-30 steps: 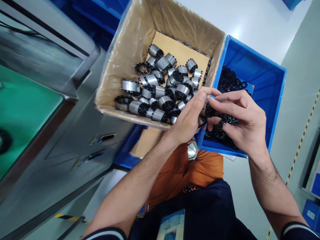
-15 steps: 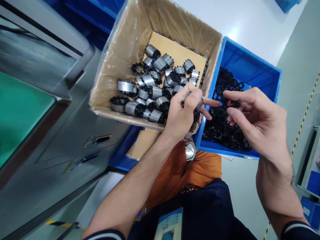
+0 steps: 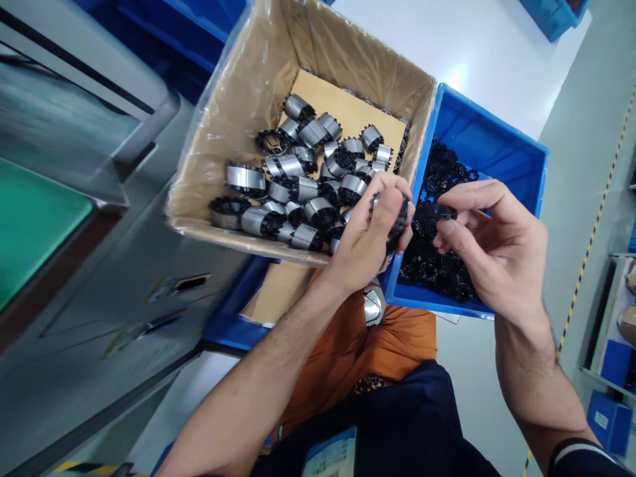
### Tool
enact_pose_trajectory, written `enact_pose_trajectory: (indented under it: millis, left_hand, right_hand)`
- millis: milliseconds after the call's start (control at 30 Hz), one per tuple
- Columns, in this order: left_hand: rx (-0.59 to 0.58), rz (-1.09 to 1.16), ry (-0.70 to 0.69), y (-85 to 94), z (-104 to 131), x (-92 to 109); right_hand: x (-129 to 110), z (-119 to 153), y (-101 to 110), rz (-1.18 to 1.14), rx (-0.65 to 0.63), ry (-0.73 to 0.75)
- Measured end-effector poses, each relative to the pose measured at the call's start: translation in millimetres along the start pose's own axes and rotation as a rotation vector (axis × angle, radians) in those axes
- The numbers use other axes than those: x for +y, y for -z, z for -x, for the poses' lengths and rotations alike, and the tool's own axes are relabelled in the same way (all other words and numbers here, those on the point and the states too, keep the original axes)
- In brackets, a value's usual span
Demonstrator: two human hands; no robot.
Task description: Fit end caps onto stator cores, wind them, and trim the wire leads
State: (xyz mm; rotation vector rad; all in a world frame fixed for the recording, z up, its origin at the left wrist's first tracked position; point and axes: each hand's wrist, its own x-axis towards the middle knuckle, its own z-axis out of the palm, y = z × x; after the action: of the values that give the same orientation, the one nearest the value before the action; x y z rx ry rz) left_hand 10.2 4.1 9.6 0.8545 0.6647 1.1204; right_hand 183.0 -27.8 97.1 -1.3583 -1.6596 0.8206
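Note:
My left hand [image 3: 370, 228] is wrapped round a metal ring with black toothed edges [image 3: 399, 215], over the near right corner of the lined cardboard box [image 3: 238, 66]. Inside that box lie many similar silver rings with black ends [image 3: 246, 177], some on a flat cardboard sheet [image 3: 358, 109]. My right hand [image 3: 489, 238] pinches a small black part [image 3: 447, 212] between thumb and fingers, above the blue bin [image 3: 507, 142]. A heap of black plastic parts [image 3: 440, 265] fills the bottom of that bin.
A grey machine cabinet [image 3: 163, 285] with a green surface [image 3: 40, 225] stands on the left. Another blue container [image 3: 551, 20] sits on the white table [image 3: 477, 59] at the top. Below the box is a blue tray [image 3: 228, 318] with cardboard.
The outstretched fingers of my left hand have curled in round the ring. My right hand, with the black part, has moved slightly left. The whole view has shifted a little.

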Motion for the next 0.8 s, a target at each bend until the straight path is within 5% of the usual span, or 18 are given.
enact_pose_trajectory:
  millis: [233, 800]
  left_hand:
    - [-0.111, 0.074, -0.006, 2.1, 3, -7]
    - [-0.162, 0.052, -0.036, 5.2, 5, -6]
  right_hand:
    - [11, -6, -8, 0.277, -0.013, 0.185]
    - [17, 2, -37, 0.150, 0.203, 0.263]
